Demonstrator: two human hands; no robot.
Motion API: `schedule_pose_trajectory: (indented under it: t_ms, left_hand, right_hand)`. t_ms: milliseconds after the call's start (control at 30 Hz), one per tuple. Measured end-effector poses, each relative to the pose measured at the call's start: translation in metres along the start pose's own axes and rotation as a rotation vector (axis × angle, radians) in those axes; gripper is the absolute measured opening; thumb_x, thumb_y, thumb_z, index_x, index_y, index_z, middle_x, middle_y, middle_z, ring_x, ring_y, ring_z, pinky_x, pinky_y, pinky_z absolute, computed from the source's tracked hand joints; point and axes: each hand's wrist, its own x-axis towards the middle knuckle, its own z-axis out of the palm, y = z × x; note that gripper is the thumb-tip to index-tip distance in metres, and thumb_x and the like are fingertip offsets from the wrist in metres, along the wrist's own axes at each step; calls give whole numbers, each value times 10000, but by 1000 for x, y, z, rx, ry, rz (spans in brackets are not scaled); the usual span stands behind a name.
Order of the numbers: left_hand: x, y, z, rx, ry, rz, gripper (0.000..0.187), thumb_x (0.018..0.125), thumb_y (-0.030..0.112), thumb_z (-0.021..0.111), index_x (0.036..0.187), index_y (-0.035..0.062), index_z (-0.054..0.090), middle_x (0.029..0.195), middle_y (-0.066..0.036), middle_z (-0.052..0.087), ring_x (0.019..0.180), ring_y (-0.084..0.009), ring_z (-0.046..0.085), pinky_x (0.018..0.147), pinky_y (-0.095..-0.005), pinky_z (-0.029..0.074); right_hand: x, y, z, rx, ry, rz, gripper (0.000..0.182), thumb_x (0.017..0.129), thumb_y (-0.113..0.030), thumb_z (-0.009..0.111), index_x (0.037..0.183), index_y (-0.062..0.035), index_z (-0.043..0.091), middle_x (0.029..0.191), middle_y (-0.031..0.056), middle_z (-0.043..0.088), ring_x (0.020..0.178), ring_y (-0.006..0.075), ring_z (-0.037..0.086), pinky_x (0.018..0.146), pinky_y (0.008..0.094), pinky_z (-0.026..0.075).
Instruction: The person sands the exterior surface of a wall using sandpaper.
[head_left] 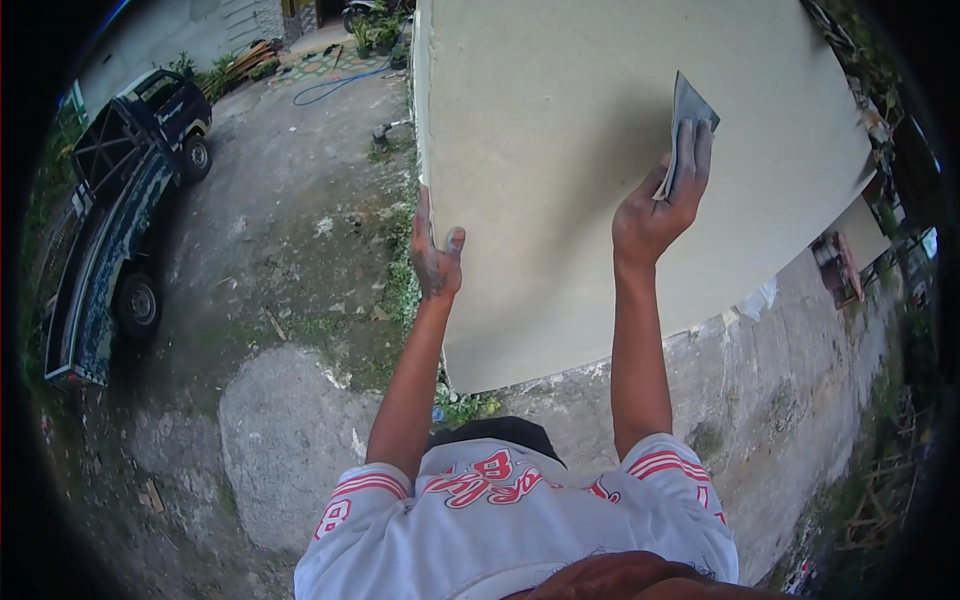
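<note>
A large cream-coloured flat surface (540, 250), like a smooth wall or panel, fills the middle and right of the head view. My right hand (655, 205) is closed on a folded sheet of dark grey sandpaper (692, 103), with its fingers over one face and the thumb on the other side. A soft shadow lies on the surface left of this hand. My left hand (437, 258) rests at the surface's left edge, fingers stretched up along it and thumb apart. Grey dust coats the fingers of both hands.
At the left a dark pickup truck (130, 190) is parked on rough concrete ground (290, 225). A blue hose (335, 88) lies near potted plants (375, 30) at the top. Weeds grow along the panel's left base. Wooden pieces (885, 480) stand at the lower right.
</note>
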Motion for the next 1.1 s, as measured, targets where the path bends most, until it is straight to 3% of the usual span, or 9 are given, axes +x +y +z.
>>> schedule_pose_trajectory:
  t_ms: [100,300,500,600,700,767,833,933,1100]
  left_hand:
    - [4,-25,5,-60,10,136,972,916,707,593,1519,-37,433,1470,-274,526,1333,-439,533,1113,-489,422]
    - [2,-23,4,-57,-28,121,1078,886,815,509,1522,-51,417,1474,-285,518,1331,-442,539,1106,-502,426]
    - [-6,-36,8,-19,19,65,1084,904,803,497,1489,-107,420,1395,-319,548,1249,-474,566,1061,-507,439]
    - [-9,-25,11,-126,23,37,1099,905,802,504,1439,-156,433,1314,-341,567,1175,-446,596,1007,-495,469]
    - [-16,-36,6,-97,1,-25,1124,892,820,506,1421,-170,436,1297,-347,569,1159,-429,605,995,-486,481]
    - [-14,-36,11,-43,20,-59,1141,884,830,507,1420,-174,433,1299,-350,567,1158,-424,606,994,-481,485]
    - [-12,-22,12,-157,64,20,994,941,777,487,1353,-127,524,1254,-260,625,1093,-343,610,981,-449,465]
    - [-13,-40,16,-112,109,31,990,944,776,482,1344,-128,528,1239,-259,626,1082,-344,609,974,-452,467]
    - [-14,-34,15,-48,122,22,993,945,785,467,1327,-129,536,1208,-248,633,1059,-338,611,956,-458,476]
  right_hand:
    - [-45,2,38,-25,-144,20,529,907,18,557,1436,-3,564,1527,215,503,1480,466,363,1231,568,232]
    - [-175,6,40,-95,-303,-107,471,966,-115,571,1428,-23,581,1531,223,504,1490,484,341,1212,634,213]
    - [-93,32,45,-122,9,174,519,954,-104,562,1466,-18,543,1561,239,463,1497,483,331,1212,632,212]
    - [-76,12,54,-117,-51,82,525,929,-134,594,1443,-31,567,1563,209,474,1502,457,341,1225,608,197]
    - [-133,-2,43,-84,-263,-32,455,935,-182,624,1375,-63,631,1533,189,517,1486,453,373,1222,596,215]
    - [-179,-5,25,-34,-399,-2,521,858,-67,676,1377,-96,637,1546,146,513,1492,425,376,1209,623,220]
    - [-195,6,13,-79,-315,107,530,855,-67,680,1383,-93,634,1547,151,511,1492,428,375,1206,623,227]
    - [-170,34,4,-156,-147,323,645,802,60,625,1432,-73,594,1564,166,485,1499,440,349,1200,627,243]
    - [-104,20,16,-68,-89,333,635,798,73,611,1414,-79,615,1538,169,515,1501,436,346,1209,601,252]
